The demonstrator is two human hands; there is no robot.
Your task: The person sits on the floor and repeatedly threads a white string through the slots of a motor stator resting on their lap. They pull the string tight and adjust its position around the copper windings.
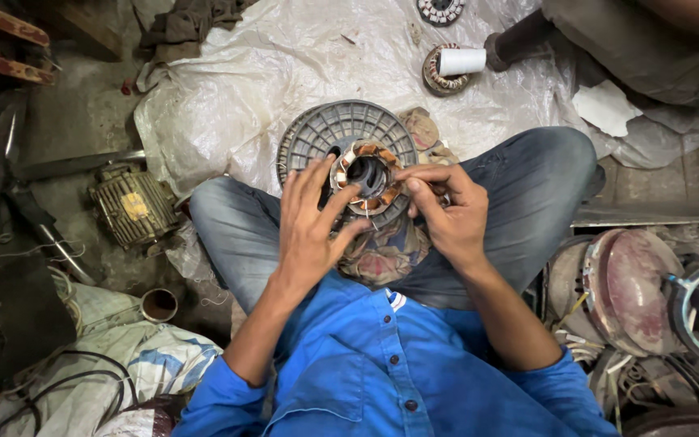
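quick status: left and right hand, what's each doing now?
Left hand: open, fingers spread, fingertips touching the round copper-wound motor stator.
Right hand: fingers pinched shut at the stator's rim; what it pinches cannot be told.

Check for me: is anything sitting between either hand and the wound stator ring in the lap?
Nothing visible. The left hand already has its fingers on the rim of the stator ring, and the right hand pinches its right edge. The ring rests on a grey ribbed round cover, underneath rather than between.
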